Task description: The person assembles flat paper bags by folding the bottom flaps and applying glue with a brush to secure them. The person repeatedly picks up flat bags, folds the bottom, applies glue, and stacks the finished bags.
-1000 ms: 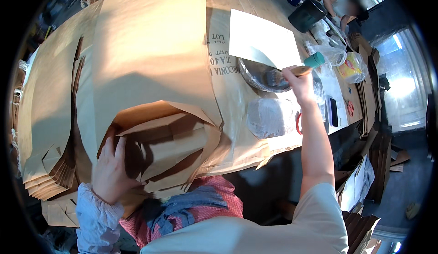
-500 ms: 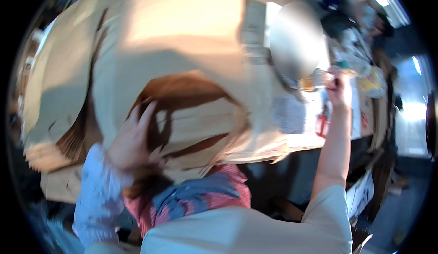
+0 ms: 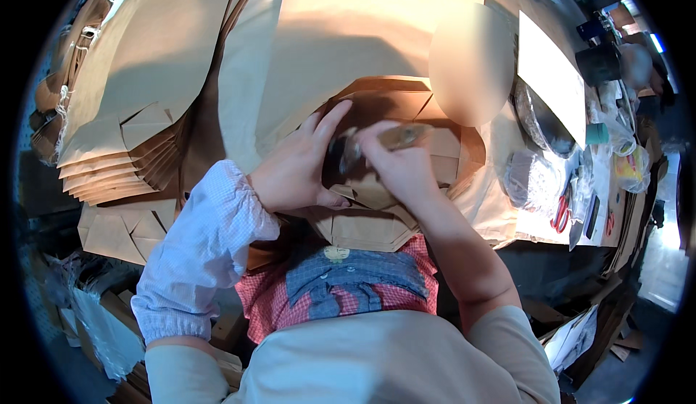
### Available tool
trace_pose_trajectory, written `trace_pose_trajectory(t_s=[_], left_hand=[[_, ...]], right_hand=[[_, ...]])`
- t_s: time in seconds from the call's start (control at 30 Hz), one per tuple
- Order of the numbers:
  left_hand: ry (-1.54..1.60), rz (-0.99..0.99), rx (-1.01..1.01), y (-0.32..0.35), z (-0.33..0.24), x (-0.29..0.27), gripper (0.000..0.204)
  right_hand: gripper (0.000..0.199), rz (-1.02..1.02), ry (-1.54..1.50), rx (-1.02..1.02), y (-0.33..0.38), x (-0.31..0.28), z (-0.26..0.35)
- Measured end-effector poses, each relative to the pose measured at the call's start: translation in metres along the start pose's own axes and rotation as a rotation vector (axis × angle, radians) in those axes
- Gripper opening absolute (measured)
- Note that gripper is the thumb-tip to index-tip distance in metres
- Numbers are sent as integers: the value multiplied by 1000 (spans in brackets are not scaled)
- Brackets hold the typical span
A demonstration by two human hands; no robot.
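Spread over most of the table [image 3: 507, 223] we see large sheets of brown kraft paper [image 3: 377, 34], the biggest thing in view, with a fanned stack of folded paper bags [image 3: 123, 165] lying at the far left. In front of us, at the near edge of the table, lies the bag being worked on [image 3: 384, 208], its bottom end folded open into flaps and creases.

Our left hand [image 3: 297, 172] lies flat on the folded flaps, fingers spread and pressing the paper down; its grip is released, holding nothing. Our right hand [image 3: 399, 168] is clenched around a brush [image 3: 395, 137] with a pale handle, whose dark bristle end touches the inside of the fold between the two hands.

We judge the bag light and thin, stiff along its creases yet quick to spring open or tear if tugged, and it would go limp where it gets wet. It is best held by flat pressure near the creases, not by pinching a loose flap.

To the right, well apart from the hands, stand a round metal bowl [image 3: 544, 117] partly covered by a white sheet [image 3: 551, 77], a dark cup [image 3: 598, 63], a clear plastic wrap [image 3: 529, 179], red-handled scissors [image 3: 562, 215] and a small teal-capped container [image 3: 598, 133].
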State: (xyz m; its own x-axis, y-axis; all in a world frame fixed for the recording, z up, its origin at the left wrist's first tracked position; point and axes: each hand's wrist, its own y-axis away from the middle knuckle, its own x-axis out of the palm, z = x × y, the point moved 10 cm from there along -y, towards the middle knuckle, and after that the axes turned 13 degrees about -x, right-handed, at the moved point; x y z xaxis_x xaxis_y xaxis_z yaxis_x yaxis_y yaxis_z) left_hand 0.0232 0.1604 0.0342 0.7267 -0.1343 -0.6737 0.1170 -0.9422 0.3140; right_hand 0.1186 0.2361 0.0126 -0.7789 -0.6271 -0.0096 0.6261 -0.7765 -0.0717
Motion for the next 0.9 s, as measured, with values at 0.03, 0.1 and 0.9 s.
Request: trace_pose_trajectory(t_s=[0.03,0.1,0.9], left_hand=[[-39,-68,71,1,-4,-2,120],[-73,-68,52,2,-4,-2,119],[-537,13,132,9,2,15,51]], right_hand=[[7,47,23,5,9,4,4],[7,6,-47,63,25,-3,20],[25,620,641,-580,13,-6,73]])
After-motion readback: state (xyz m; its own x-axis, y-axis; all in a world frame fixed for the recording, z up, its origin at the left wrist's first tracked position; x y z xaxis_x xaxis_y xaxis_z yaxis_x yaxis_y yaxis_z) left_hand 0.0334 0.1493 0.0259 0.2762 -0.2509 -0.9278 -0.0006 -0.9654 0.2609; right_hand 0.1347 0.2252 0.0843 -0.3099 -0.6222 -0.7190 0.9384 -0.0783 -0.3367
